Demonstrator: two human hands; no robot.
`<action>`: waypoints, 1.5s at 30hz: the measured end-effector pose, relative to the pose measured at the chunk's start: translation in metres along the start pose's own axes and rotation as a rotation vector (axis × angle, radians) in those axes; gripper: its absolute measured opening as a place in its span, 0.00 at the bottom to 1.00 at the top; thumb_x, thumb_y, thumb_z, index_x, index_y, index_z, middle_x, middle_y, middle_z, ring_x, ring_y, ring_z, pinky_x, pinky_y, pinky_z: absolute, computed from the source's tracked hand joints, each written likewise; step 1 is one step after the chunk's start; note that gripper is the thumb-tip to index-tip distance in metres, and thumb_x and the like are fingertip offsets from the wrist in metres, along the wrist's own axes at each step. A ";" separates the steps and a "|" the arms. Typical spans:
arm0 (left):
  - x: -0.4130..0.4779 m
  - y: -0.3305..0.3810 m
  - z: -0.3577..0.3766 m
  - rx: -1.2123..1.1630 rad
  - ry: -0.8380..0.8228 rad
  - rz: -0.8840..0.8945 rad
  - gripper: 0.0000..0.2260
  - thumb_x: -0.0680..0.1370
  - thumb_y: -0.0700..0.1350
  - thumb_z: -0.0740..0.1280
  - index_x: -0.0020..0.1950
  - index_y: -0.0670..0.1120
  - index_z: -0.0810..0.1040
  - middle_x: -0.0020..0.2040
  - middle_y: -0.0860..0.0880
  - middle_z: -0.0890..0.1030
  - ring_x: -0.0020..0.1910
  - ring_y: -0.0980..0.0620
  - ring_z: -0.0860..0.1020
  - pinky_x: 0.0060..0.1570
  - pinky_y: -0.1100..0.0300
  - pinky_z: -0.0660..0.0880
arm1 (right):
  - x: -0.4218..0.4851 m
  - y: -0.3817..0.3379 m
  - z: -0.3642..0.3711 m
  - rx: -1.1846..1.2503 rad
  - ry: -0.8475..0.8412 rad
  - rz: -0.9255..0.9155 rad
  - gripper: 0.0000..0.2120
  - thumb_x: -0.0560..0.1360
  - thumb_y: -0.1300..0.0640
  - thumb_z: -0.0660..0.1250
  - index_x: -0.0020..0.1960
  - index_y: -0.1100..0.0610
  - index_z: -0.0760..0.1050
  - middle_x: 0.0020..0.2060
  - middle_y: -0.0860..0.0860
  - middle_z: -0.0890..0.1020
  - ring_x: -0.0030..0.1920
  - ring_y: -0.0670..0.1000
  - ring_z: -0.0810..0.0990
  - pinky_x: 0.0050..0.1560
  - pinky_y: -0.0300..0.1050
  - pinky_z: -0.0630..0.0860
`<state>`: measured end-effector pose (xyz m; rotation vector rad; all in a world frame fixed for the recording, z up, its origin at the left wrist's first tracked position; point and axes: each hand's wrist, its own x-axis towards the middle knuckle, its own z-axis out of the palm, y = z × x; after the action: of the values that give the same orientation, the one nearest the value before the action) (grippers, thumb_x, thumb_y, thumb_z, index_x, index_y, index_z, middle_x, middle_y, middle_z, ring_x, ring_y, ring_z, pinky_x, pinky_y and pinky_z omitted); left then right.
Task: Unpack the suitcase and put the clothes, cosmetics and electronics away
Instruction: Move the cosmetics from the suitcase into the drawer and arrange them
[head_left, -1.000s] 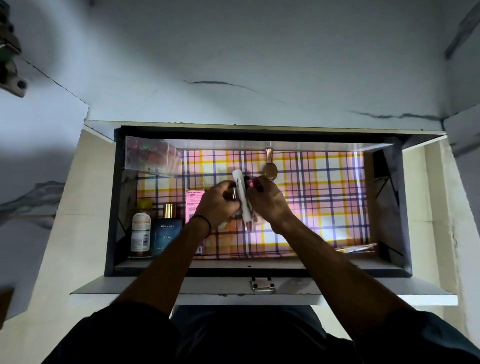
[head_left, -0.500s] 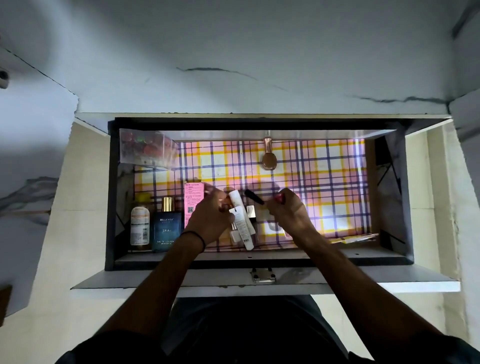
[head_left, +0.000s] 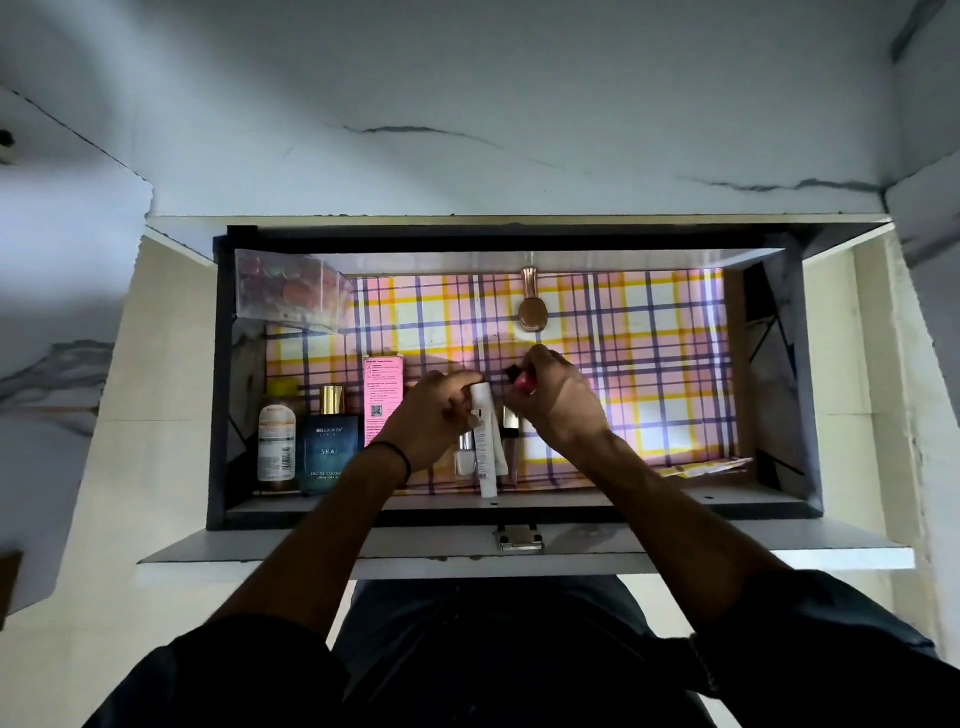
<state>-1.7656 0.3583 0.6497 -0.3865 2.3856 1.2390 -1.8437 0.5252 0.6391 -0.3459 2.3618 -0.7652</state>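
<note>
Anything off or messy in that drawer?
No spill or damage visible. A brown bottle lies alone near the back of the drawer, apart from the bottles front-left. Front right, a yellowish flat piece sits askew on the plaid liner.

drawer (head_left: 519, 512): dark-walled, open across the middle of the frame, with a metal latch (head_left: 519, 538) on its pale front panel.
liner (head_left: 649, 364): pink, yellow and purple plaid sheet covering the drawer bottom.
upper left: clear plastic box (head_left: 288, 291) in the corner, its small coloured contents blurred.
top centre: rose-gold bottle (head_left: 532, 312), cap against the far wall.
lower left: yellow-capped bottle (head_left: 277, 441), blue cologne bottle (head_left: 331, 447) and pink box (head_left: 383, 405) side by side.
lower centre: white tube (head_left: 485, 447), lower end at the front wall; small bottles (head_left: 465, 460) just beside it, partly hidden.
lower right: flat yellow packet (head_left: 701, 467) along the front wall.
</note>
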 end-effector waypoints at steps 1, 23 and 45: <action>-0.002 -0.002 0.001 0.011 0.011 0.015 0.21 0.76 0.34 0.67 0.69 0.42 0.73 0.46 0.47 0.76 0.45 0.51 0.75 0.43 0.67 0.70 | -0.003 0.004 -0.004 0.064 0.011 0.033 0.10 0.76 0.52 0.71 0.53 0.52 0.73 0.47 0.49 0.81 0.47 0.51 0.81 0.46 0.51 0.80; -0.024 -0.016 0.014 -0.001 0.144 -0.139 0.33 0.70 0.36 0.73 0.74 0.45 0.66 0.58 0.44 0.75 0.54 0.48 0.74 0.52 0.58 0.71 | -0.026 0.013 0.000 -0.034 -0.223 -0.076 0.14 0.80 0.57 0.65 0.63 0.52 0.65 0.52 0.53 0.85 0.36 0.49 0.82 0.32 0.43 0.76; -0.022 0.000 0.031 0.029 0.208 -0.300 0.16 0.75 0.44 0.68 0.61 0.43 0.69 0.53 0.43 0.75 0.47 0.44 0.77 0.41 0.57 0.68 | -0.015 0.047 -0.029 0.302 0.021 0.092 0.04 0.81 0.56 0.65 0.55 0.50 0.74 0.41 0.51 0.83 0.37 0.50 0.82 0.35 0.43 0.78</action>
<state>-1.7393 0.3851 0.6444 -0.8662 2.3969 1.0697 -1.8530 0.5815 0.6365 -0.1010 2.2202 -1.0662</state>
